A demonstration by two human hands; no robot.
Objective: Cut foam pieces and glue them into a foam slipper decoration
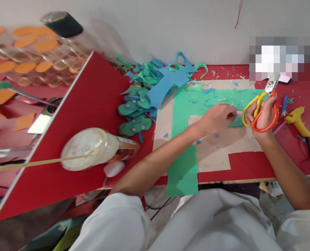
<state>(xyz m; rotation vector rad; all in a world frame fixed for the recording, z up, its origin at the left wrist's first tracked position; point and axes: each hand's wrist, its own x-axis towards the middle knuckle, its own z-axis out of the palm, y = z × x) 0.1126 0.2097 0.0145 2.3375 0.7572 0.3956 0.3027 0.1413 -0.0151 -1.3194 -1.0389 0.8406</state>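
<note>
A pair of scissors [268, 92] with one orange and one yellow handle is in my right hand [265, 113]. Its handle loops go around my fingers and its blades point away from me. My left hand [219, 118] is closed over the work area, fingers curled. A small blue-green foam piece [236, 121] lies right at its fingertips; whether they grip it is unclear. Beneath both hands, a green foam sheet [183, 139] and beige board [212, 160] cover part of the red table. Several small blue-green foam sandals [135, 126] lie in a stack to the left.
Blue and green foam offcuts [167, 78] are heaped at the back. A yellow glue gun [298, 120] with a cord lies at right. On the left stand a red divider panel [92, 104], a lidded plastic cup [92, 150] with a straw, and orange-capped bottles [47, 45].
</note>
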